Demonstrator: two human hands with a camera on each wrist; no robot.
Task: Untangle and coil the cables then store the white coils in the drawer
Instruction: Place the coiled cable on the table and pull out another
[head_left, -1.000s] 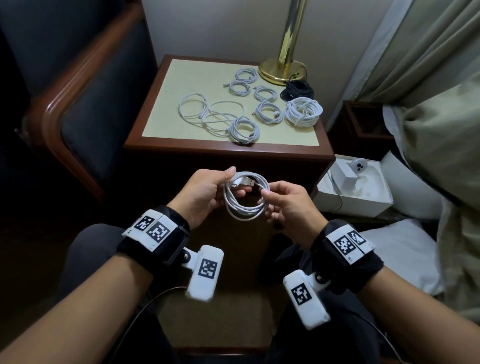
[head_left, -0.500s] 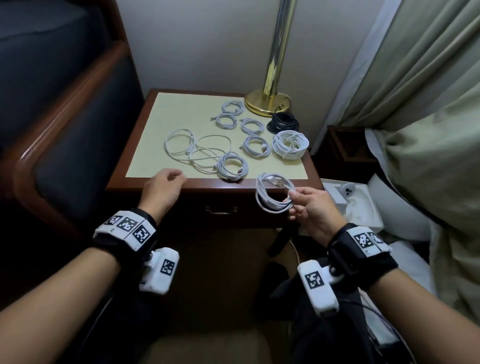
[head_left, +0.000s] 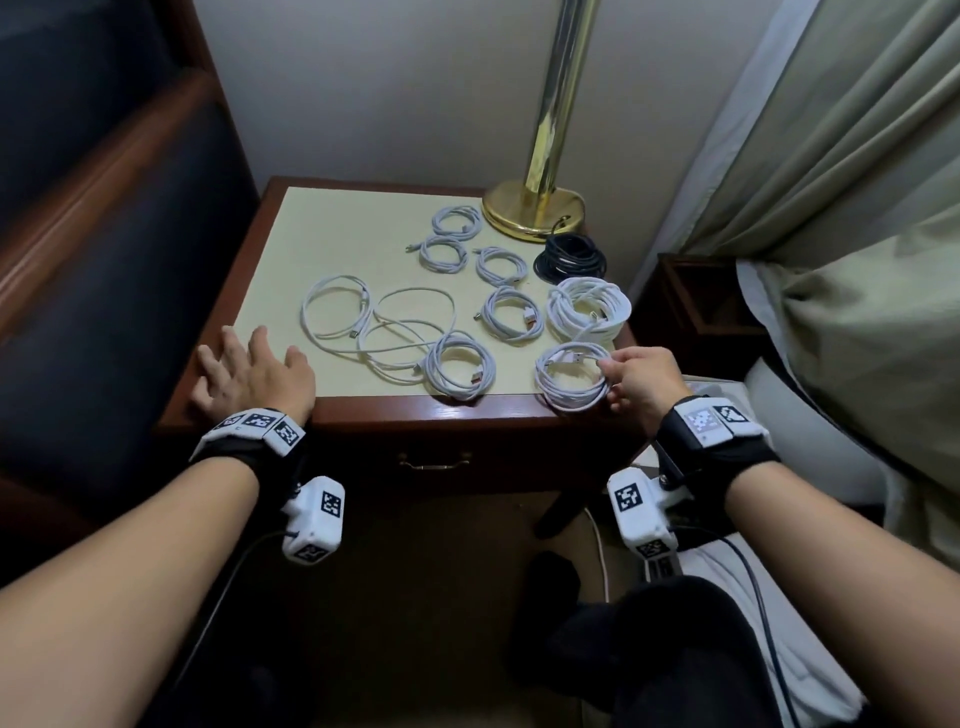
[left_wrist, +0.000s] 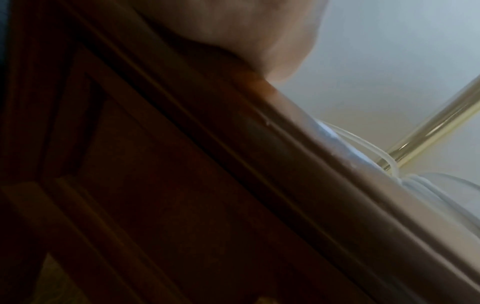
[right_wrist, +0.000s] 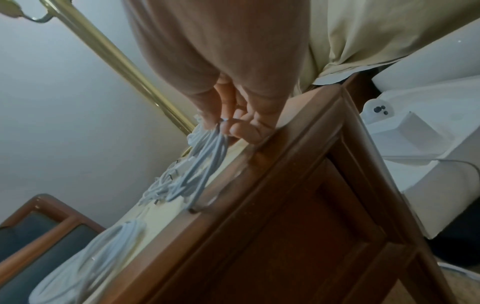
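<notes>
My right hand (head_left: 636, 379) pinches a white cable coil (head_left: 571, 375) at the front right corner of the nightstand (head_left: 270, 291); in the right wrist view the fingers (right_wrist: 233, 125) grip its strands (right_wrist: 205, 156) just above the tabletop. Flat on the front left corner lies my left hand (head_left: 249, 371), fingers spread, holding nothing. Several more white coils (head_left: 460, 365) rest on the top, along with loose tangled white cable (head_left: 363, 327). The drawer (head_left: 434, 460) with its brass handle sits closed under the top.
A black cable coil (head_left: 570, 258) and a brass lamp base (head_left: 532, 208) stand at the back right. A dark upholstered chair (head_left: 104, 260) flanks the left side. A white box (right_wrist: 405, 131) and bedding lie to the right.
The left hand let go of the coil and moved to the nightstand's front left corner. The right hand carried the coil up and forward to the front right corner.
</notes>
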